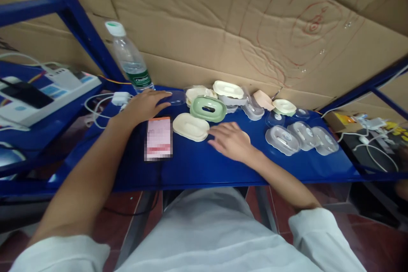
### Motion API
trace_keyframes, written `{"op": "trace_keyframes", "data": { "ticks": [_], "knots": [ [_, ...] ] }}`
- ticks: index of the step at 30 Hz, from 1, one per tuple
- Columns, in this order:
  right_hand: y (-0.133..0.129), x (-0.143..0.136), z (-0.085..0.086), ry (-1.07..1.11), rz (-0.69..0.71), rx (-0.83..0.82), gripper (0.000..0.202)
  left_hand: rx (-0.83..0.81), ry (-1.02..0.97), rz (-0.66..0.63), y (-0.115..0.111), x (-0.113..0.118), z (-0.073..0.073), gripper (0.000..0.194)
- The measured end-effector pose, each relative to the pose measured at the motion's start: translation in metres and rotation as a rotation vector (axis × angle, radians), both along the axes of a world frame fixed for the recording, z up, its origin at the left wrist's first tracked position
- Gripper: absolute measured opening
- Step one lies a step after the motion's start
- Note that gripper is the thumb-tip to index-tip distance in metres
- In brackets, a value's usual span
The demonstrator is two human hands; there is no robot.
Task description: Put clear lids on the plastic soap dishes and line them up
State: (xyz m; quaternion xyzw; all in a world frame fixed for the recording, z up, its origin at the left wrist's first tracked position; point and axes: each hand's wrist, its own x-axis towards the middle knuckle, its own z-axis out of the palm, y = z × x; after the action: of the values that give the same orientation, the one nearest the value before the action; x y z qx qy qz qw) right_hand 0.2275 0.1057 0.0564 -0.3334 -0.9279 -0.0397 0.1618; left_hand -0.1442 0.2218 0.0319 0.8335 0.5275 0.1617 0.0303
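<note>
My left hand (147, 106) reaches over the table with its fingers stretched out, fingertips at the near end of a clear plastic cover (176, 98). It is open; whether it touches the cover I cannot tell. My right hand (231, 140) lies low over the blue table with fingers extended, their tips at the right end of a cream oval dish (191, 127). A peach-coloured edge (246, 136) shows from beneath that hand, its rest hidden. Just behind the cream dish stands a green oval dish (208, 109) with a slot in the middle.
A phone (158, 138) lies left of the cream dish. Behind my left hand stands a water bottle (132, 61). More cream dishes (228, 89) and a peach piece (263, 100) sit along the cardboard wall (204, 21). Clear cases (282, 139) lie right; a power strip (60, 89) left.
</note>
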Motion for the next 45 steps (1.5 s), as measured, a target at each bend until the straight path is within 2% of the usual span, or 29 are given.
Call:
{"op": "trace_keyframes", "data": {
  "ticks": [2,4,6,8,12,15,19,22,24,27,30,33,35,37,42,45],
  "knots": [
    [-0.001,-0.04,-0.004,-0.118,0.019,0.016,0.053,0.021,-0.001,-0.01,0.0,-0.001,-0.002,0.058],
    [0.001,-0.069,-0.007,-0.236,0.007,0.015,0.035,0.033,0.002,-0.009,0.001,-0.003,-0.003,0.058],
    [0.002,-0.078,-0.006,-0.296,-0.006,-0.006,0.021,0.028,0.014,-0.02,0.001,-0.003,-0.004,0.056],
    [-0.005,-0.065,-0.002,-0.27,0.014,-0.027,0.023,0.016,0.027,-0.027,0.0,-0.002,-0.004,0.053],
    [-0.035,-0.004,0.0,-0.109,0.075,-0.072,0.05,0.016,0.02,0.027,-0.006,0.005,-0.002,0.056],
    [-0.059,0.044,-0.013,0.003,-0.118,-0.114,0.057,0.002,0.002,0.034,-0.013,0.015,0.009,0.047],
    [-0.08,0.084,-0.041,0.14,-0.346,-0.01,0.045,-0.179,0.001,-0.18,-0.038,0.04,0.031,0.03],
    [-0.086,0.087,-0.05,0.26,-0.4,0.037,0.04,-0.299,0.0,-0.284,-0.064,0.068,0.037,0.037],
    [-0.086,0.076,-0.046,0.316,-0.404,0.027,0.04,-0.394,-0.064,-0.41,-0.077,0.083,0.036,0.034],
    [-0.078,0.048,-0.035,0.265,-0.315,-0.022,0.04,-0.395,-0.178,-0.515,-0.084,0.093,0.036,0.032],
    [-0.064,0.018,-0.027,0.134,-0.211,-0.055,0.037,-0.244,-0.201,-0.434,-0.078,0.086,0.043,0.035],
    [-0.05,-0.005,-0.024,0.016,-0.12,-0.058,0.042,-0.077,-0.097,-0.193,-0.065,0.069,0.05,0.034],
    [-0.04,-0.015,-0.024,-0.036,-0.047,-0.052,0.045,-0.015,-0.004,-0.042,-0.056,0.058,0.049,0.032],
    [-0.03,-0.02,-0.024,-0.073,0.021,-0.04,0.046,0.017,0.031,0.041,-0.049,0.05,0.044,0.031],
    [-0.008,-0.024,-0.023,-0.133,0.126,-0.035,0.05,0.002,-0.082,0.031,-0.036,0.044,0.031,0.044],
    [-0.001,-0.027,-0.027,-0.093,0.138,-0.036,0.05,-0.106,-0.096,-0.039,-0.036,0.048,0.029,0.041]
  ]
}}
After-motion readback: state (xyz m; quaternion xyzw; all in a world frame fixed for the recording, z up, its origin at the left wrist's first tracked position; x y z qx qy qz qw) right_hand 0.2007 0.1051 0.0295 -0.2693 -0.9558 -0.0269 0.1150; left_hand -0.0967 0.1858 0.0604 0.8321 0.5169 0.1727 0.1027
